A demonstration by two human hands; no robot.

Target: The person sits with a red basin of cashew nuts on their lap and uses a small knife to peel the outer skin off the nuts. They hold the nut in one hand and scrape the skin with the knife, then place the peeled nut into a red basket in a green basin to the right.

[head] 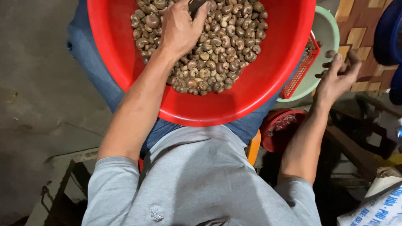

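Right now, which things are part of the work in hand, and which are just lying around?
In use: left hand in the cashew nuts; red basin; right hand by the red mesh basket and pale green bowl.

Lying about: small red bowl; printed sack; blue container.

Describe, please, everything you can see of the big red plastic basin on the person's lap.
The big round red plastic basin has a smooth, glossy wall and a rolled rim; its top is cut off by the picture's edge. It rests tilted on the person's lap, over blue jeans. A heap of brown, kidney-shaped cashew nuts in shell fills its bottom. The left hand lies on the heap inside it. At its right rim sits a small red mesh basket, in front of a pale green bowl.
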